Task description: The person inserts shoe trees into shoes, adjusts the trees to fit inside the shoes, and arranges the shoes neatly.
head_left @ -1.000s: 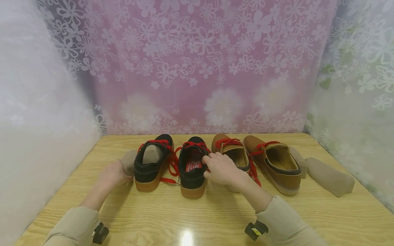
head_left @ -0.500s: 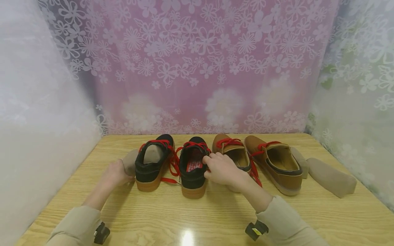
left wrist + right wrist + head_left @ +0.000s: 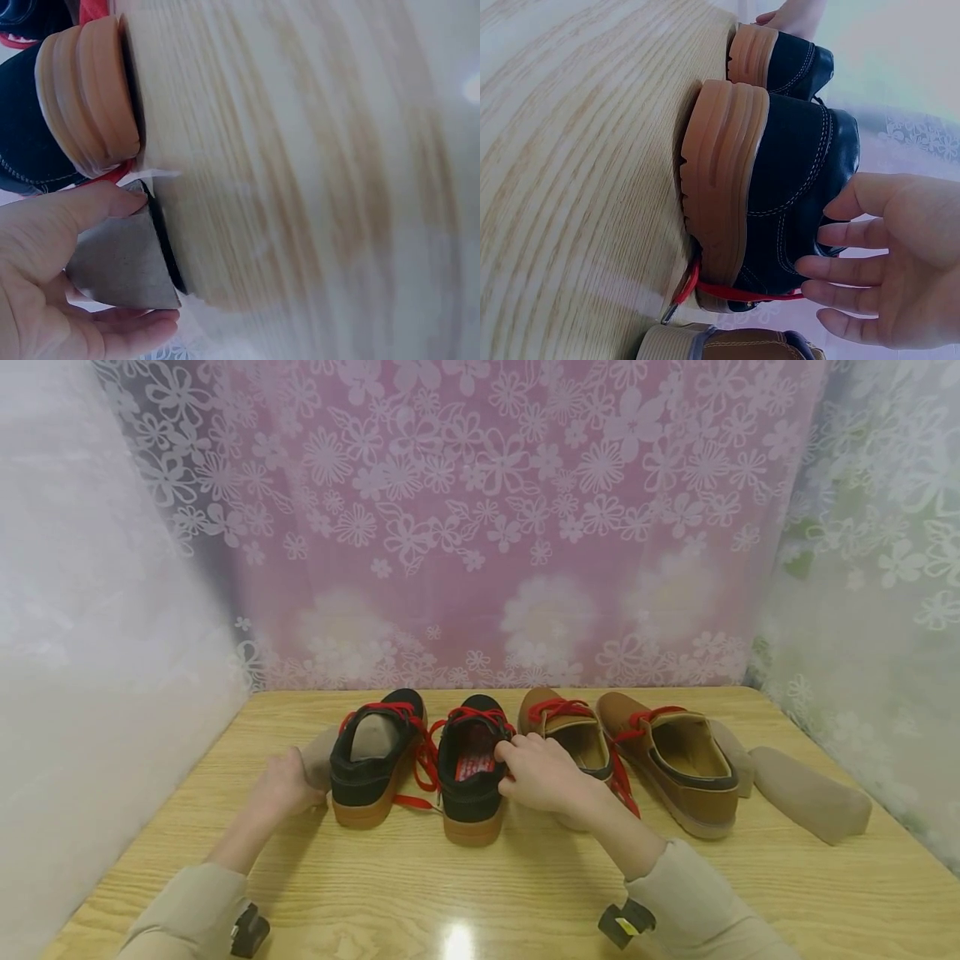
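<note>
My left hand (image 3: pixel 283 787) holds a beige shoe insert (image 3: pixel 318 758) close to the left side of a black shoe (image 3: pixel 362 783). In the left wrist view, the thumb and fingers lie on opposite sides of this wedge-shaped insert (image 3: pixel 124 259), its flat end low over the table. Another beige insert (image 3: pixel 373 737) sits inside that same shoe. The second black shoe (image 3: pixel 471 797) has a red printed insole showing. Its right collar is touched by my right hand (image 3: pixel 542 777), whose fingers look fairly straight and spread in the right wrist view. Both black shoes have red laces.
Two brown shoes with red laces stand to the right, one (image 3: pixel 562 703) partly behind my right hand, the other (image 3: pixel 675 777) beyond it. Farther right, two more beige inserts, a near one (image 3: pixel 810 793) and a partly hidden one (image 3: pixel 731 756), lie on the wooden table (image 3: pixel 390 893). Flowered curtains (image 3: pixel 487 527) enclose it.
My left hand has edged slightly right with the insert, nearer to the black shoe. My right hand stays at the other black shoe's collar.
</note>
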Demonstrator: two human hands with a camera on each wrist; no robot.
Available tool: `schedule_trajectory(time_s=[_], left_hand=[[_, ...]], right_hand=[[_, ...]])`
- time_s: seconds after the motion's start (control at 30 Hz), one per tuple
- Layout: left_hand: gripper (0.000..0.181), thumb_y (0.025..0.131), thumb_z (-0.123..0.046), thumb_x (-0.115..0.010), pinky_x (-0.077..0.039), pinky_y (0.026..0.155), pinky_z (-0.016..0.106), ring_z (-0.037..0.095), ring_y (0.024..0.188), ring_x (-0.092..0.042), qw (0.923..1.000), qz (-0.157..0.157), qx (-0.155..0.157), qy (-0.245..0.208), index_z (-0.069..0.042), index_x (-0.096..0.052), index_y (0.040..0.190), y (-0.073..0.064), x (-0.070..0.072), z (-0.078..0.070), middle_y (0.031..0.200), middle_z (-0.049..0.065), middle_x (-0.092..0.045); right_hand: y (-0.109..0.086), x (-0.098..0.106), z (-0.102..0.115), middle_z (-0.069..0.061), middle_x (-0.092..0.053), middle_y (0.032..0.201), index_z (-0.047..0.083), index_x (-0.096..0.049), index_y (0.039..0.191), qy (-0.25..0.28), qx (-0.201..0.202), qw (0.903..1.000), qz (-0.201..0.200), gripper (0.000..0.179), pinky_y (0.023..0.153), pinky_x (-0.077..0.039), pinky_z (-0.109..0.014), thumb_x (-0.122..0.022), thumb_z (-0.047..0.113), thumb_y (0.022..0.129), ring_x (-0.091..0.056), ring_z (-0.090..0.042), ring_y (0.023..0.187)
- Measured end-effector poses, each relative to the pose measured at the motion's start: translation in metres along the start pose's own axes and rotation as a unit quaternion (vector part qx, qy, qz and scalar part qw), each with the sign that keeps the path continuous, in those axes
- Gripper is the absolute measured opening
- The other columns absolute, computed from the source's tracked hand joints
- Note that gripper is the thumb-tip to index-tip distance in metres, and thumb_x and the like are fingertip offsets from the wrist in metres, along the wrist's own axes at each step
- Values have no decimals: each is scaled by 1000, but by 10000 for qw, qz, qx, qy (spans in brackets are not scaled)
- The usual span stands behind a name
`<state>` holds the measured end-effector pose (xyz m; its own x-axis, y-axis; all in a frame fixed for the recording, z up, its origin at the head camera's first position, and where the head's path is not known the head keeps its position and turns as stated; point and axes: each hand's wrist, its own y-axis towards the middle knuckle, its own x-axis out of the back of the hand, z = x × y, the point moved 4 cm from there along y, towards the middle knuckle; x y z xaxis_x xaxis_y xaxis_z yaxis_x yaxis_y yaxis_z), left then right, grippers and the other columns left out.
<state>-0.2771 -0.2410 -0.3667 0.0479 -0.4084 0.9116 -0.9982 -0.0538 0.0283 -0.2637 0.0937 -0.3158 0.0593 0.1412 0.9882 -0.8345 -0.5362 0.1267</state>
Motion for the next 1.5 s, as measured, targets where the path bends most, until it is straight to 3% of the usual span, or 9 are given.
schedule_trajectory(time_s=[0.2,0.57,0.83,1.17,1.5], left_hand=[[65,72,-18,-73,-45,71,54,51,90,-51,9997,-219,-86,-71,17,-37,112,0,6,0,98,39,-46],[70,80,-25,-67,-42,73,56,54,93,-45,9994,-330,10,-54,16,-34,126,-1,12,0,104,40,-37],[79,79,-23,-68,-38,84,60,59,101,-42,9984,-377,129,-392,26,-23,122,2,20,3,112,48,-32],[72,78,-22,-69,-38,83,59,56,100,-41,9965,-669,130,-476,24,-31,119,-2,32,2,109,45,-37],[79,80,-23,-66,-34,89,61,57,108,-35,9958,-761,151,-491,23,-24,129,-1,46,-6,120,48,-31]], right_hand=[[0,0,-1,-3,-58,92,9,-63,101,7,-7,10000,-7,26,73,-42,-39,-61,18,76,-53,-26,87],[-1,1,-1,-3,-58,92,10,-62,100,57,-6,10000,29,26,74,-42,-39,-61,18,76,-53,-26,88],[-2,3,-1,-3,-57,91,10,-63,100,68,58,10000,-17,24,72,-42,-38,-60,17,76,-54,-26,87],[-2,3,0,-2,-57,91,10,-63,100,9,87,9999,-59,25,71,-42,-38,-60,17,76,-53,-26,85],[-2,3,-1,-3,-58,92,10,-63,101,44,85,10000,-27,25,73,-42,-39,-60,17,77,-53,-26,88]])
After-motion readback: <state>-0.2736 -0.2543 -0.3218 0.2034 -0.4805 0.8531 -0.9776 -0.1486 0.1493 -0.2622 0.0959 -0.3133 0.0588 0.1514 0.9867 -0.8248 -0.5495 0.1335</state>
